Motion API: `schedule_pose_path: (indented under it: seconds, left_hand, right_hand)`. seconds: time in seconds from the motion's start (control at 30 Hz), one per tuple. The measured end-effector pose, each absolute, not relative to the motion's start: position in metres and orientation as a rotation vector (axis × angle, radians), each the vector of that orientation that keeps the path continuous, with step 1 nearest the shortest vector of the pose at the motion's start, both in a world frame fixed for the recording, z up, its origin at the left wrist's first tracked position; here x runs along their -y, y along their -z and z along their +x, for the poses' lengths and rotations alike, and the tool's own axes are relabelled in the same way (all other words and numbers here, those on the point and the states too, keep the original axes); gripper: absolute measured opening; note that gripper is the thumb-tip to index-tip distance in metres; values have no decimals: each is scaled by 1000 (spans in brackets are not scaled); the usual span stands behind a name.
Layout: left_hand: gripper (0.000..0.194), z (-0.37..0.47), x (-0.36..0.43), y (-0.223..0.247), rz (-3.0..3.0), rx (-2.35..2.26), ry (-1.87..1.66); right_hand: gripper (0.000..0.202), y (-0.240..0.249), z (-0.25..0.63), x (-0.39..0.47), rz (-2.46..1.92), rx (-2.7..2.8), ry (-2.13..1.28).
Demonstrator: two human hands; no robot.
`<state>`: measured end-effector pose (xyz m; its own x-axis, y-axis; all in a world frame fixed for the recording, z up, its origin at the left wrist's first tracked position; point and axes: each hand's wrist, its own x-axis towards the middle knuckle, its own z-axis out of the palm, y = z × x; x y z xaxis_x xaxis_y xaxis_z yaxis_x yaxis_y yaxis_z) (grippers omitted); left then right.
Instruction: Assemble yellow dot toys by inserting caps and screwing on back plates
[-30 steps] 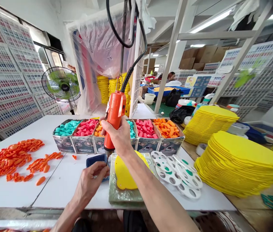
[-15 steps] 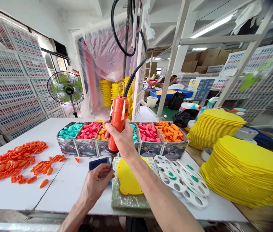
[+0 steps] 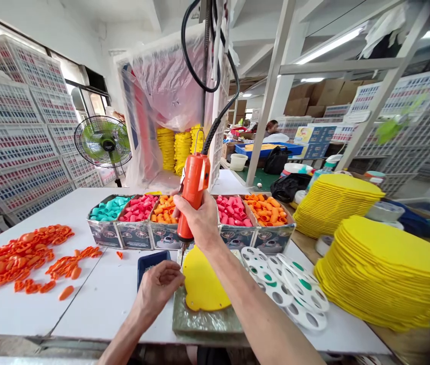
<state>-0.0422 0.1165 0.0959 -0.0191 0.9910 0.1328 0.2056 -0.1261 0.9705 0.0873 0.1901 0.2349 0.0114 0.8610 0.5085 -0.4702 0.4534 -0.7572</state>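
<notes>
My right hand is wrapped round an orange electric screwdriver, which hangs from a cable and points downward. Its thin bit ends close to the left edge of a yellow bear-shaped plate. The plate lies flat on a green block wrapped in clear film. At that same edge my left hand has thumb and fingertips pinched together; anything between them is too small to make out. Behind the left hand is a dark blue tray, partly covered by it.
Boxes of teal, pink and orange plastic pieces line the table's back. Orange parts lie left. White discs with holes are right of the block, beside tall yellow plate stacks. A fan stands behind.
The screwdriver in my right hand has moved right, its bit going from over the left fingertips to the plate's left edge. My left hand has shifted slightly right, to that edge.
</notes>
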Motion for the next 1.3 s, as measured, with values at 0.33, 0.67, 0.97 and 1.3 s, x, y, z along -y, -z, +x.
schedule_pose_path:
  seconds: [0.33, 0.67, 0.97, 1.3]
  left_hand:
    - [21, -35, -119, -97, 1537, -1416, -1216]
    - [16, -39, -109, -97, 1706, -1420, -1238]
    - [16, -13, -73, -92, 2606, -1227, -1080]
    - [17, 3, -85, -99, 2568, -1171, -922]
  right_hand:
    - [28, -232, 87, -189, -432, 1135, -1104]
    - [26, -231, 91, -191, -420, 1139, -1089]
    - [22, -216, 87, -196, -483, 1202, -1017]
    - [21, -212, 85, -201, -505, 1197, -967]
